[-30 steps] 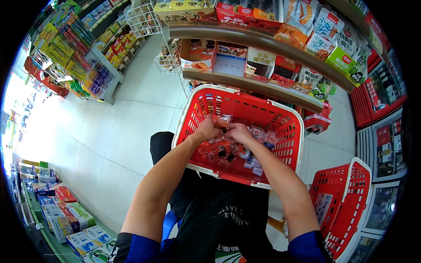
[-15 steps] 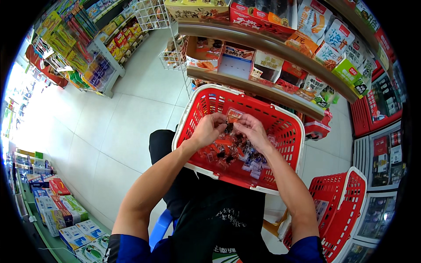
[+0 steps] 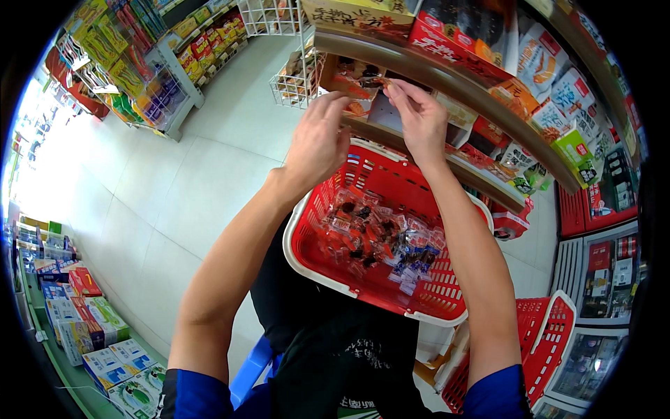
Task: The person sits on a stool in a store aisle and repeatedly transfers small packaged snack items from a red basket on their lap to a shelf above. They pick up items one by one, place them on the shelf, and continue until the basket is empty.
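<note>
My right hand [image 3: 421, 122] is raised over the lower shelf, thumb and fingers pinched on a small clear-wrapped snack packet [image 3: 377, 82]. The packet is at the mouth of an open cardboard box [image 3: 335, 72] that has similar dark and orange packets inside. Beside that box, my left hand [image 3: 317, 140] hovers with loosely bent fingers and the thumb apart; nothing shows in it. Below both hands a red plastic shopping basket [image 3: 301, 246] with a white rim rests by my lap. Several small wrapped snack packets [image 3: 359, 234], red-orange, dark and purple-white, lie loose in it.
More snack boxes and pouches [image 3: 541, 59] fill the curved shelf [image 3: 447, 73] ahead. A white wire rack [image 3: 292, 91] adjoins its left end. Another red basket [image 3: 537, 349] stands at my right, and a blue stool [image 3: 250, 370] is under me. Stacked cartons [image 3: 105, 321] line the left.
Both hands have moved up and forward from inside the basket to the shelf box, the right with a packet in its fingers. The view has shifted slightly, and the basket's contents are now uncovered.
</note>
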`<state>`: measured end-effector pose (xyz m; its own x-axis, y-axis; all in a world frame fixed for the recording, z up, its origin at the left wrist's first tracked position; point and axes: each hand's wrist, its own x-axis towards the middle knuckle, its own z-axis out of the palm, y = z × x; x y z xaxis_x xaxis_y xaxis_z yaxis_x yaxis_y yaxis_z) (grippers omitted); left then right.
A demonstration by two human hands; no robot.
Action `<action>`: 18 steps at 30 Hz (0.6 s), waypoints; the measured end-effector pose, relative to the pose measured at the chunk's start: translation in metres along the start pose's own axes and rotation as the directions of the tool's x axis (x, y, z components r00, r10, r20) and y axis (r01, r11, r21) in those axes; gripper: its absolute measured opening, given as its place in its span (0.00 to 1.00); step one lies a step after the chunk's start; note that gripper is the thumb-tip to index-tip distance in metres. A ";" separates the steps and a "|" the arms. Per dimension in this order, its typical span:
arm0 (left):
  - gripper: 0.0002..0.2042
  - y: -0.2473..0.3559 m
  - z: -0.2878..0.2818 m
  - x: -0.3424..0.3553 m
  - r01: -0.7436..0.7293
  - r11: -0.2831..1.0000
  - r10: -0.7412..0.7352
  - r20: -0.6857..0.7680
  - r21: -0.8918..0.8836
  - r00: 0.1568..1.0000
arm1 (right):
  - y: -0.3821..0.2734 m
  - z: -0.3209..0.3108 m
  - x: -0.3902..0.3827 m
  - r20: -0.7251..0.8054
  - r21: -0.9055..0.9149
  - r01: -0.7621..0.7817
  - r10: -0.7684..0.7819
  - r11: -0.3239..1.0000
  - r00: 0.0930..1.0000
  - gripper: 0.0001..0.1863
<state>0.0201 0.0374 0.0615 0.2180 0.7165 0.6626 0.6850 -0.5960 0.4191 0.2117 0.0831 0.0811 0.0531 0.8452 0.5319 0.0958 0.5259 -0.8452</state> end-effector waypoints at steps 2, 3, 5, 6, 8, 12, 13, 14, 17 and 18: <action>0.29 -0.009 0.007 0.006 -0.128 0.983 0.121 0.061 0.135 0.991 | 0.009 0.007 0.016 0.076 -0.193 0.095 -0.081 0.977 0.994 0.12; 0.29 -0.013 0.011 0.011 -0.159 0.975 0.147 0.089 0.157 0.985 | 0.014 0.008 0.024 0.116 -0.290 0.144 -0.115 0.946 0.987 0.12; 0.30 -0.022 0.015 0.020 -0.221 0.954 0.193 0.148 0.201 0.970 | 0.028 0.012 0.038 0.160 -0.453 0.283 -0.235 0.845 0.959 0.10; 0.30 -0.027 0.018 0.024 -0.229 0.945 0.187 0.188 0.233 0.964 | 0.028 0.013 0.044 0.216 -0.537 0.378 -0.310 0.754 0.926 0.10; 0.29 -0.038 0.022 0.032 -0.262 0.926 0.183 0.285 0.272 0.941 | 0.041 0.019 0.061 0.292 -0.597 0.555 -0.487 0.579 0.823 0.12; 0.28 -0.041 0.020 0.054 -0.220 0.931 0.050 0.495 0.292 0.867 | 0.056 0.025 0.087 0.410 -0.786 0.576 -0.508 0.225 0.757 0.11; 0.28 -0.042 0.019 0.059 -0.228 0.926 0.043 0.518 0.300 0.854 | 0.061 0.026 0.092 0.463 -0.803 0.583 -0.483 0.126 0.743 0.11; 0.28 -0.043 0.018 0.064 -0.236 0.922 0.036 0.541 0.306 0.840 | 0.065 0.027 0.098 0.513 -0.810 0.586 -0.453 0.025 0.729 0.11; 0.34 -0.041 0.022 0.088 -0.227 0.908 -0.066 0.656 0.353 0.752 | 0.075 0.024 0.118 0.765 -0.608 0.464 -0.317 -0.644 0.561 0.14; 0.36 -0.043 0.023 0.092 -0.217 0.902 -0.099 0.669 0.372 0.736 | 0.074 0.028 0.118 0.656 -0.753 0.549 -0.347 -0.364 0.670 0.15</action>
<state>0.0270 0.1370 0.0898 0.5579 0.8293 0.0311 0.8297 -0.5583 0.0033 0.1975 0.2242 0.0794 -0.6499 0.4465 0.6150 0.7425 0.2002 0.6392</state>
